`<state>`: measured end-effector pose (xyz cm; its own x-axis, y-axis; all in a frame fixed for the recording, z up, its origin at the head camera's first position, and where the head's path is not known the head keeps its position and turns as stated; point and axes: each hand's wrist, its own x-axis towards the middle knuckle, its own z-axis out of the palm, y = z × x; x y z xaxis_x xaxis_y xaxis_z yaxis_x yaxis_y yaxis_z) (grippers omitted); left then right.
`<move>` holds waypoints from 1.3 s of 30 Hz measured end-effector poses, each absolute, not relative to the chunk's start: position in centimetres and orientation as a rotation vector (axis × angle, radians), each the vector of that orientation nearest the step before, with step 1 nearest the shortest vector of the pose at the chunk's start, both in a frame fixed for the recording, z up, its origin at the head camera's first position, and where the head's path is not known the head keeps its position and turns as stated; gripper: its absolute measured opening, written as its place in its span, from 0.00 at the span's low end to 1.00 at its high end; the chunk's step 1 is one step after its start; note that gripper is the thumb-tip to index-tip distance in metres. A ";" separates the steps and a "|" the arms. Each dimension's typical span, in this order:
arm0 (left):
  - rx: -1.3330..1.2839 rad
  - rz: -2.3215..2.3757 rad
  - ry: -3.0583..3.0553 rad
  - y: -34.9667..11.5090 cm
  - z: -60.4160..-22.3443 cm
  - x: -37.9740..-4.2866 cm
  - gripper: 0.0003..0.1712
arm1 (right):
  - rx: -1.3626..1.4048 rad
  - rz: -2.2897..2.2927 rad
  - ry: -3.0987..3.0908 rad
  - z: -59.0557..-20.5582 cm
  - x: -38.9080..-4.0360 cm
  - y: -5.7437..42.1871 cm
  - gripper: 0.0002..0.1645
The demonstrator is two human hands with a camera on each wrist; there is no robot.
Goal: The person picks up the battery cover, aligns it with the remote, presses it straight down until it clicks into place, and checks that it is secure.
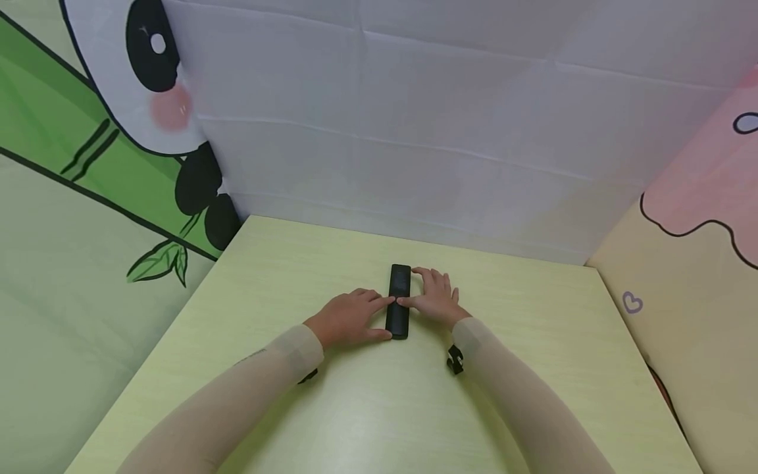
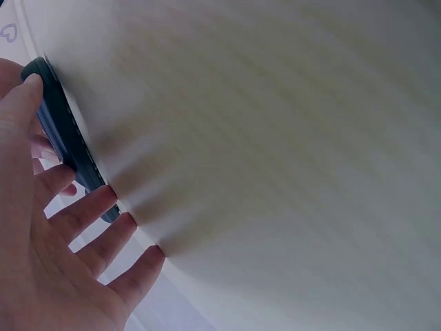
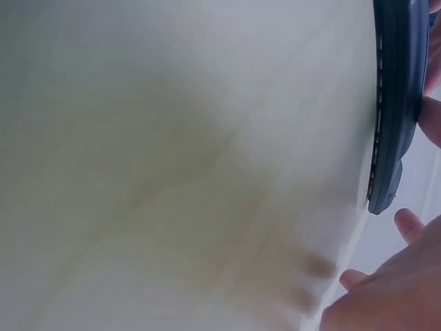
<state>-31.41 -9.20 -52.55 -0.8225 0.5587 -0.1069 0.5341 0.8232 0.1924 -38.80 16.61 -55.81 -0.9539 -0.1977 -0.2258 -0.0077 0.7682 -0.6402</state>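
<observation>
Sleeves (image 1: 249, 388) nearest | I see both hands' grip loose, left hand (image 1: 346, 319) and right hand (image 1: 435, 296) touching remote (image 1: 399, 301) | remote flat on worktop (image 1: 533, 368), not yet lifted

In the head view the remote (image 1: 399, 301) is too small to show any buttons, and the fingertips of both hands meet over its middle, hiding that part. The left hand (image 2: 48, 234) is cut off by the left and lower edges of its wrist view, and it covers much of the remote's length there. The right hand (image 3: 393, 293) shows only as a corner of palm and fingertips at the lower right. The remote runs out past the top edge. The surface (image 3: 172, 172) is blurred in both wrist views.
</observation>
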 end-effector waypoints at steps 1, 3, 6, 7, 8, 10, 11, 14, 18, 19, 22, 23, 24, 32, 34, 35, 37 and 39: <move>0.860 0.229 2.850 -9.3 -52.6 -31.4 0.50 | -0.162 -0.966 2.686 -55.7 -38.8 16.6 0.59; 0.861 0.230 2.851 -9.4 -52.6 -31.4 0.50 | -0.166 -0.955 2.689 -55.5 -38.7 16.4 0.59; 0.864 0.238 2.844 -9.5 -52.5 -31.3 0.50 | -0.173 -0.933 2.689 -55.2 -38.5 16.3 0.59; 0.865 0.237 2.842 -9.5 -52.4 -31.2 0.50 | -0.174 -0.926 2.689 -55.1 -38.4 16.3 0.60; 0.866 0.238 2.839 -9.5 -52.4 -31.2 0.50 | -0.179 -0.917 2.690 -55.0 -38.3 16.2 0.60; 0.868 0.232 2.840 -9.6 -52.3 -31.1 0.50 | -0.191 -0.904 2.695 -54.9 -38.2 16.2 0.61; 0.869 0.229 2.842 -9.7 -52.3 -31.1 0.50 | -0.197 -0.900 2.698 -54.8 -38.1 16.3 0.61; 0.872 0.221 2.847 -9.8 -52.3 -31.2 0.50 | -0.215 -0.891 2.704 -54.8 -38.1 16.4 0.63; 0.871 0.210 2.845 -9.9 -52.4 -31.3 0.50 | -0.223 -0.884 2.705 -54.8 -38.1 16.6 0.64; 0.870 0.210 2.843 -9.9 -52.4 -31.3 0.50 | -0.224 -0.878 2.707 -54.9 -38.1 16.6 0.64; 0.868 0.212 2.840 -10.0 -52.3 -31.2 0.50 | -0.230 -0.869 2.716 -55.1 -38.2 16.7 0.65; 0.866 0.213 2.840 -10.1 -52.2 -31.1 0.50 | -0.233 -0.866 2.720 -55.1 -38.2 16.8 0.65; 0.867 0.215 2.839 -10.1 -52.1 -31.1 0.50 | -0.236 -0.867 2.722 -55.3 -38.2 16.8 0.65; 0.862 0.229 2.839 -10.1 -51.8 -30.9 0.49 | -0.267 -0.876 2.746 -55.6 -38.1 17.3 0.67; 0.861 0.228 2.839 -10.1 -51.9 -30.9 0.49 | -0.268 -0.880 2.747 -55.6 -38.0 17.3 0.68; 0.861 0.225 2.841 -10.1 -51.9 -30.9 0.49 | -0.267 -0.882 2.745 -55.5 -37.9 17.3 0.69; 0.863 0.222 2.842 -10.1 -51.9 -30.9 0.49 | -0.264 -0.888 2.742 -55.4 -37.8 17.3 0.70; 0.865 0.221 2.844 -10.1 -51.9 -30.9 0.49 | -0.261 -0.882 2.744 -55.3 -37.7 17.3 0.69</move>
<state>-30.92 -10.07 -51.90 -0.8199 0.5618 -0.1098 0.5381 0.8219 0.1869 -37.74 17.32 -55.33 -0.9535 -0.2430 -0.1781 -0.0937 0.8009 -0.5914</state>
